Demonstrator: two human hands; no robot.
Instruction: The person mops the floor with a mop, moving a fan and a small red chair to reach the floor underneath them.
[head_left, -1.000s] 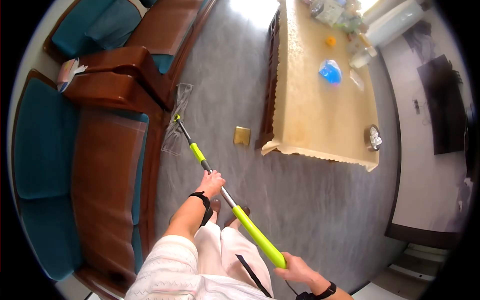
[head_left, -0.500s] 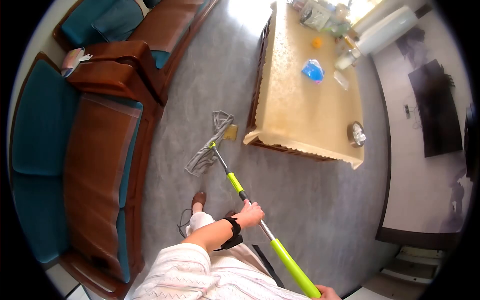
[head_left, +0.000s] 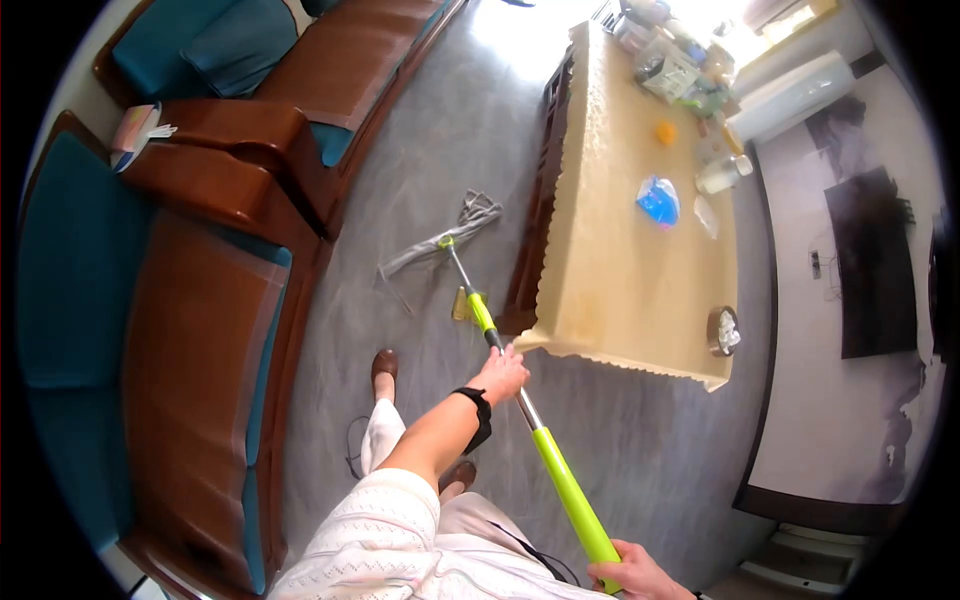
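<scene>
Both of my hands grip a mop with a lime-green and silver handle [head_left: 540,445]. My left hand [head_left: 500,375], a black band on its wrist, clasps the silver part of the shaft halfway down. My right hand [head_left: 632,575] closes around the green grip at the bottom edge of view. The flat grey mop head [head_left: 440,245] lies on the grey floor [head_left: 420,150] between the sofa and the coffee table, turned crosswise. A small gold square [head_left: 462,303] on the floor sits right by the shaft.
A wooden sofa with teal cushions [head_left: 200,300] runs along the left. A long coffee table with a beige cloth [head_left: 620,270] stands right of the mop, holding a blue bag [head_left: 658,200], bottles and a small bowl [head_left: 722,331]. A dark TV [head_left: 878,260] is at far right.
The mop head swept from beside the sofa out to the middle of the floor, then farther forward along the table. My left hand moved up toward the table corner; my feet stepped.
</scene>
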